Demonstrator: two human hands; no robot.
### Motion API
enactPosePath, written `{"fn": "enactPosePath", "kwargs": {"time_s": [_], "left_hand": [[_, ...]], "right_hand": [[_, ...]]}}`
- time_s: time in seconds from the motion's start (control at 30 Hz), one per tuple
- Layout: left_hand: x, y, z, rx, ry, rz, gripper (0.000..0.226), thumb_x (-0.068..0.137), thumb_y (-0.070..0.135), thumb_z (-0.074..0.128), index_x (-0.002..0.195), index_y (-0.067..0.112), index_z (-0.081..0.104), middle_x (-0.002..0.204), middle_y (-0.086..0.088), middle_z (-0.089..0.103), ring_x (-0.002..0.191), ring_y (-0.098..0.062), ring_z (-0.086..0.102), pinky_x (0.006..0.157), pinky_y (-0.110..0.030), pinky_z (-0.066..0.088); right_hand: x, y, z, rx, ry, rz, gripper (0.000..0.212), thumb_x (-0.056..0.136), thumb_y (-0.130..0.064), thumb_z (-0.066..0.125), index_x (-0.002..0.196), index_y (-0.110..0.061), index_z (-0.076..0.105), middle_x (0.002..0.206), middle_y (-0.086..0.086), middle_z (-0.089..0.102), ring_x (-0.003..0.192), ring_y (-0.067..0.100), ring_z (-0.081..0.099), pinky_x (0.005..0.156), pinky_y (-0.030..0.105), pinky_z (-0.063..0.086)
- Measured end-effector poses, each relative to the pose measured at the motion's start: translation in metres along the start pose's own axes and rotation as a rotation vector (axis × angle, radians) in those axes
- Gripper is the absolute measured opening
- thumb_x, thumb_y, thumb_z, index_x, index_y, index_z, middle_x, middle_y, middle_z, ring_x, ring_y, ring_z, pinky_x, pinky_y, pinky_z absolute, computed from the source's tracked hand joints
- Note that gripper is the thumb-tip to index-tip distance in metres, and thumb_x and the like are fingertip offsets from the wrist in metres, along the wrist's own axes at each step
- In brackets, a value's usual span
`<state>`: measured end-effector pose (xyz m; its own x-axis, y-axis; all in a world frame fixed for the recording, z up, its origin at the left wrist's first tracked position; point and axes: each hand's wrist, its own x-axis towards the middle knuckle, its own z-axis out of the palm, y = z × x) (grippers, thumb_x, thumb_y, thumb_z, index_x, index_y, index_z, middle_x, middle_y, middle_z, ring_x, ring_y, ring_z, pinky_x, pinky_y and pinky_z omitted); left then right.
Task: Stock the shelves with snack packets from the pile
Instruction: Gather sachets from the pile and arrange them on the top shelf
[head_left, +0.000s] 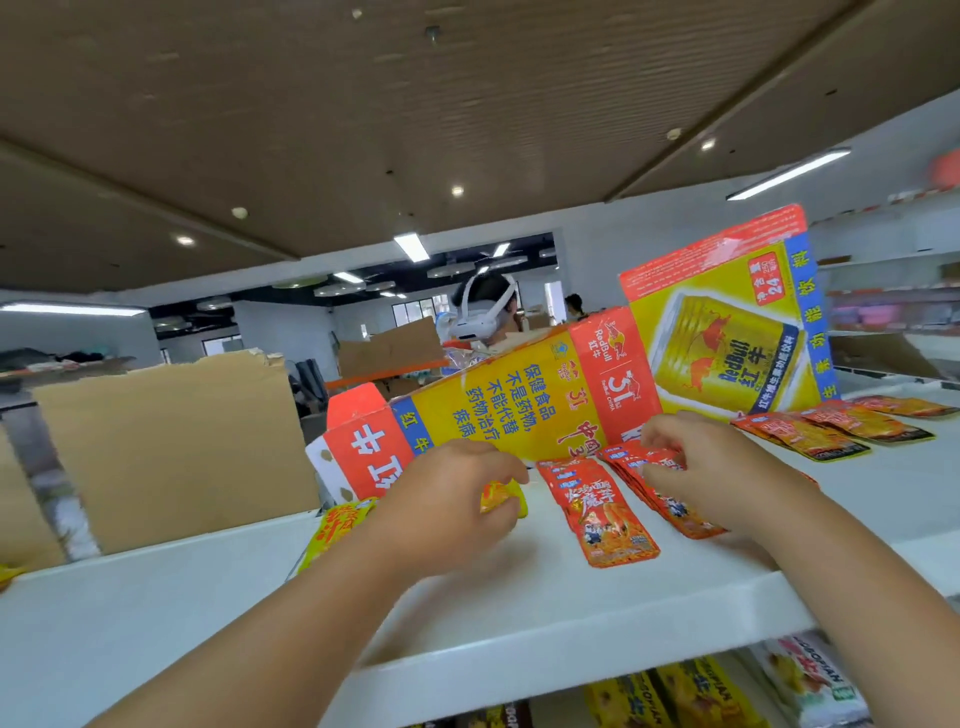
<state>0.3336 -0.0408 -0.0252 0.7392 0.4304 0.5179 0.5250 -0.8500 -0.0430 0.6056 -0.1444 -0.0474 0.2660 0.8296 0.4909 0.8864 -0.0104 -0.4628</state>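
The left hand (452, 509) reaches over the front edge of the white shelf (519, 597), and its fingers are curled round a small yellow packet (501, 496), holding it just above the shelf surface near the middle. The right hand (711, 467) lies further along to the right, with its fingers bent down over the far end of a stack of red packets (675, 512). It holds the stack, which is fanned and rests on the shelf. Its thumb is hidden, so the exact grip cannot be told. Between the two hands a single red packet (602, 512) lies flat on the shelf. It sits just beside the stack, with its long side running from the back toward the front edge. Behind both hands, along the back of the shelf, stands an opened drinks carton (519, 410) in red, yellow and blue. It is tilted, its flaps are spread, and its print is upside down. Toward the right end of the shelf a row of red packets (831, 431) lies flat, overlapping one another, well apart from the hands. To the left of the left forearm a yellow bag (337, 525) lies at the foot of the carton. Past the back edge on the left stands a sheet of brown cardboard (171, 441) with a torn top. Below the front edge, yellow snack bags (691, 696) show on a lower level. Far behind the carton a person wearing a white headset (483, 312) is partly visible.
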Motion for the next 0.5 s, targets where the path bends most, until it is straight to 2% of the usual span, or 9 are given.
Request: {"fn": "enactPosePath", "kwargs": {"time_s": [0.1, 0.33, 0.4, 0.5], "left_hand": [[-0.013, -0.019, -0.018, 0.032, 0.004, -0.020, 0.038, 0.089, 0.049, 0.046, 0.114, 0.035, 0.070, 0.108, 0.017, 0.069, 0.102, -0.008, 0.060, 0.087, -0.033, 0.052], [-0.045, -0.068, -0.054, 0.016, 0.082, -0.092, 0.037, 0.084, 0.048, 0.046, 0.105, 0.034, 0.073, 0.099, 0.015, 0.069, 0.093, -0.012, 0.061, 0.083, -0.037, 0.052], [-0.058, -0.086, -0.063, 0.000, 0.115, -0.121, 0.035, 0.085, 0.045, 0.050, 0.105, 0.031, 0.074, 0.098, 0.014, 0.068, 0.095, -0.013, 0.061, 0.084, -0.036, 0.051], [-0.081, -0.116, -0.077, -0.014, 0.127, -0.201, 0.024, 0.090, 0.033, 0.063, 0.112, 0.032, 0.072, 0.100, 0.025, 0.057, 0.099, -0.004, 0.053, 0.087, -0.027, 0.044]], "right_hand": [[0.005, -0.019, 0.000, -0.027, -0.015, -0.054, 0.019, 0.090, -0.039, 0.070, 0.106, -0.034, 0.062, 0.111, -0.011, 0.059, 0.095, 0.010, 0.057, 0.084, 0.035, 0.050], [0.031, -0.109, 0.015, -0.078, -0.059, -0.260, 0.027, 0.092, -0.042, 0.065, 0.117, -0.033, 0.060, 0.116, -0.011, 0.053, 0.099, 0.012, 0.052, 0.080, 0.032, 0.044], [0.038, -0.141, 0.027, -0.091, -0.077, -0.320, 0.025, 0.091, -0.043, 0.064, 0.115, -0.035, 0.059, 0.115, -0.012, 0.052, 0.099, 0.013, 0.052, 0.080, 0.032, 0.045], [0.045, -0.189, 0.046, -0.097, -0.094, -0.400, 0.022, 0.091, -0.044, 0.063, 0.111, -0.038, 0.058, 0.114, -0.012, 0.052, 0.100, 0.014, 0.055, 0.085, 0.036, 0.050]]}}
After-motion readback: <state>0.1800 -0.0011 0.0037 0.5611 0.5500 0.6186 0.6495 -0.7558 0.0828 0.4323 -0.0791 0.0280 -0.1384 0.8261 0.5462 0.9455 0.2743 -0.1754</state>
